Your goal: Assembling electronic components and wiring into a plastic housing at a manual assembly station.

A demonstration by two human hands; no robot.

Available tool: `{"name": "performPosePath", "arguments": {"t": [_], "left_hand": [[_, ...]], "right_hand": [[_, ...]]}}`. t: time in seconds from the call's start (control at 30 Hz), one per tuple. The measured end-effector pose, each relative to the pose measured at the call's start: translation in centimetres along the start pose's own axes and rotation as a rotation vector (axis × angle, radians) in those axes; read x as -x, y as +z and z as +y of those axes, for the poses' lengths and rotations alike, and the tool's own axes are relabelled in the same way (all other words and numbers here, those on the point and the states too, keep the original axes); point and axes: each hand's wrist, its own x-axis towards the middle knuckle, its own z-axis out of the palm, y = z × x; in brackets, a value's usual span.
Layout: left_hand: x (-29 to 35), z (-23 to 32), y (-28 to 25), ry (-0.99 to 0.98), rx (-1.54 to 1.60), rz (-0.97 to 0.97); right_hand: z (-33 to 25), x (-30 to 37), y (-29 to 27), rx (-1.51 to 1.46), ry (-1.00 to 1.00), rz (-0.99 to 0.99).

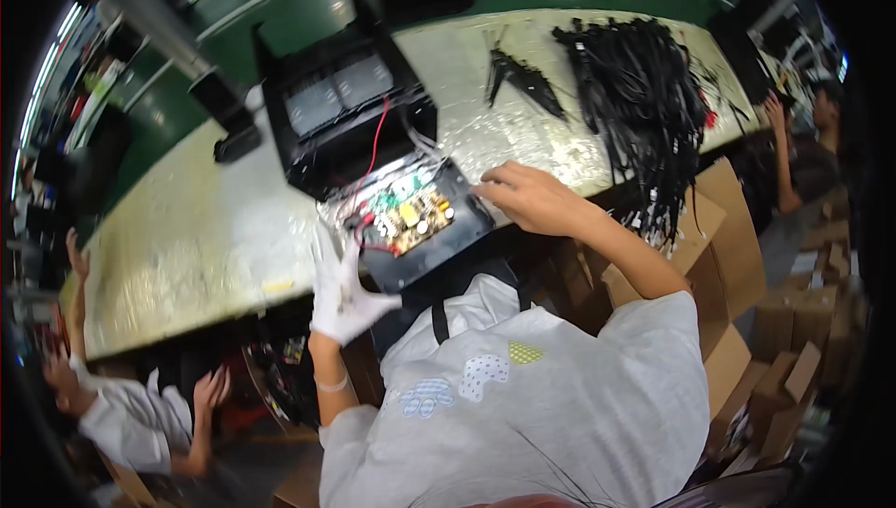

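Note:
A black case [299, 144] stands on the table with grey blocks [338, 92] inside. In front of it lies a black panel [434, 256] carrying a circuit board [411, 216], joined to the case by red and pale wires. My left hand [341, 289], in a white glove, is at the panel's left edge, fingers pointing up along it and thumb spread out toward the near corner. My bare right hand [532, 198] reaches to the panel's right edge with its fingers stretched out. Whether its fingertips touch the panel I cannot tell.
A heap of black cables [639, 106] hangs over the table's front edge at the right. Beside it lies a small bunch of black strips [523, 78]. Cardboard boxes [728, 246] stand at my right. One person [140, 419] is at the left, another at the far right.

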Motion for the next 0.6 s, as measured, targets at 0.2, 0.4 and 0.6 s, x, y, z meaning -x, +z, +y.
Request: {"name": "performPosePath", "arguments": {"t": [0.2, 0.4, 0.6], "left_hand": [[1.7, -1.4, 0.0, 0.038, 0.048, 0.049], [0.0, 2.8, -0.7, 0.29, 0.11, 0.06], [-1.0, 1.3, 0.3, 0.369, 0.041, 0.101]], "right_hand": [[8.6, 4.4, -5.6, 0.44, 0.719, 0.556], [11.4, 7.5, -1.7, 0.504, 0.804, 0.312], [9.4, 6.7, -4.8, 0.139, 0.619, 0.692]]}}
